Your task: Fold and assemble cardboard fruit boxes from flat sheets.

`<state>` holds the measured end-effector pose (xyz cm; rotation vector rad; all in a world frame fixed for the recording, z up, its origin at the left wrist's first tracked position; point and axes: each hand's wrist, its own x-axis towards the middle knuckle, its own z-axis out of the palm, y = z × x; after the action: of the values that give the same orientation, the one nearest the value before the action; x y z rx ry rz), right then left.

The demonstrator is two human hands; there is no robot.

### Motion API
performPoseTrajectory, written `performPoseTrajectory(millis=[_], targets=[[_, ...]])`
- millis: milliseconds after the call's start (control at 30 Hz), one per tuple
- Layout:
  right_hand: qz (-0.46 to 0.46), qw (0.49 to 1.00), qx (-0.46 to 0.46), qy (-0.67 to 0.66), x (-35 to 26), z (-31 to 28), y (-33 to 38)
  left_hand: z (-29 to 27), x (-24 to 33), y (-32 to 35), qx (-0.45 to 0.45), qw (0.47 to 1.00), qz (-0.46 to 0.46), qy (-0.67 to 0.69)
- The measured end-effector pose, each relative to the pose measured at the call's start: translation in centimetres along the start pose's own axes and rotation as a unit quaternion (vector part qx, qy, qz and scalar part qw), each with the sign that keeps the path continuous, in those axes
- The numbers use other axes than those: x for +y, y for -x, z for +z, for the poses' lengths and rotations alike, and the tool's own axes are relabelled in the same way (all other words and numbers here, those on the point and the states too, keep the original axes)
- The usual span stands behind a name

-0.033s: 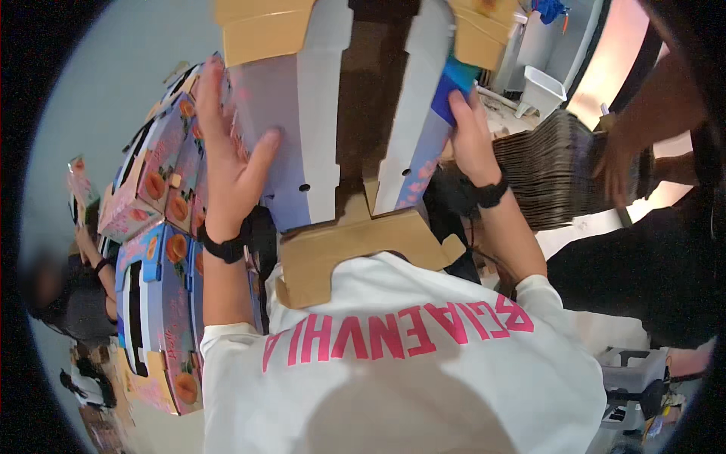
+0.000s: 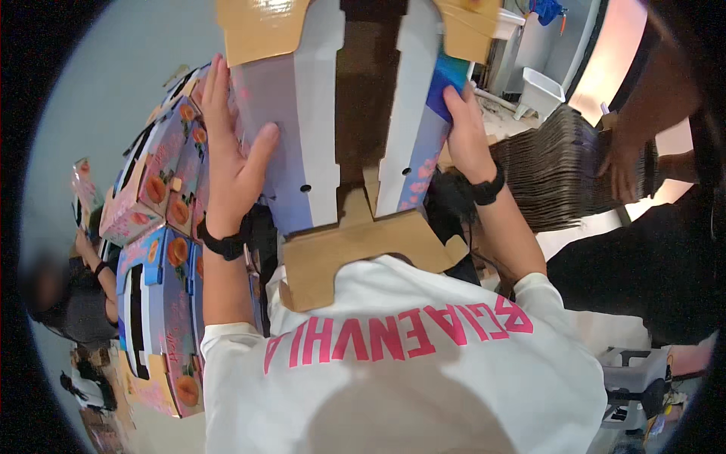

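I am holding a half-formed cardboard box (image 2: pixel 340 129) up against my chest and squaring its sides — to my eye this is the folding stage, with the brown flaps at top and bottom not yet tucked. My left hand (image 2: pixel 231 163) is pressing flat, fingers spread, on the box's pale left panel, while my right hand (image 2: pixel 465 132) is gripping the right edge where the print turns blue. The next move, I judge, is calling for steady pressure from both sides so the walls are meeting cleanly before any flap is bent in. The box is looking pale lilac and white outside, raw brown within, with small round holes and pink blossom print — like the finished boxes (image 2: pixel 162 250) stacked at my left.
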<state>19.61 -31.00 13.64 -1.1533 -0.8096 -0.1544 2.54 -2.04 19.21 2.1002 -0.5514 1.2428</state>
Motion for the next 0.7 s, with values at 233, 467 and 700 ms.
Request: performPoseTrajectory(millis=[233,467,700], targets=[[0.041,0.996,-0.022,-0.072,1.1,0.4,-2.8,-1.3,-4.0,0.4,-0.058,0.981,-0.185,-0.002],[0.207,0.968,-0.005,-0.144,4.8,-1.5,0.0,-1.5,-8.2,10.9,-0.093,0.854,-0.416,0.298],[0.194,0.908,0.124,-0.35,5.1,2.9,2.0,1.1,-10.6,14.2,0.035,0.792,-0.365,0.489]])
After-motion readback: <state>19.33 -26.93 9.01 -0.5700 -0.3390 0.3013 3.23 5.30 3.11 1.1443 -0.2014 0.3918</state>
